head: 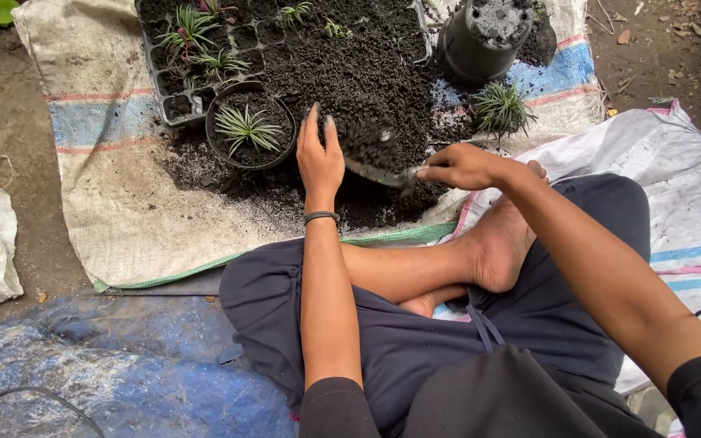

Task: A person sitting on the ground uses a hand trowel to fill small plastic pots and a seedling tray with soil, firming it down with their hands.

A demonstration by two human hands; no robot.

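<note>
The person sits cross-legged on a woven sack point(123, 195), close enough to reach everything without leaning. The right hand point(460, 166) grips the handle of a small trowel point(379, 162), its blade heaped with dark soil and held level so nothing spills. The left hand point(320, 158) stands open and flat, fingers straight, edge-on beside the load like a guard wall. Just left of it sits a black pot point(249, 130) with a spiky green seedling planted in it (already bedded in soil). A seedling tray point(174, 77) and an upturned black pot point(480, 40) lie beyond, with a loose plantlet point(501, 109) nearby.
</note>
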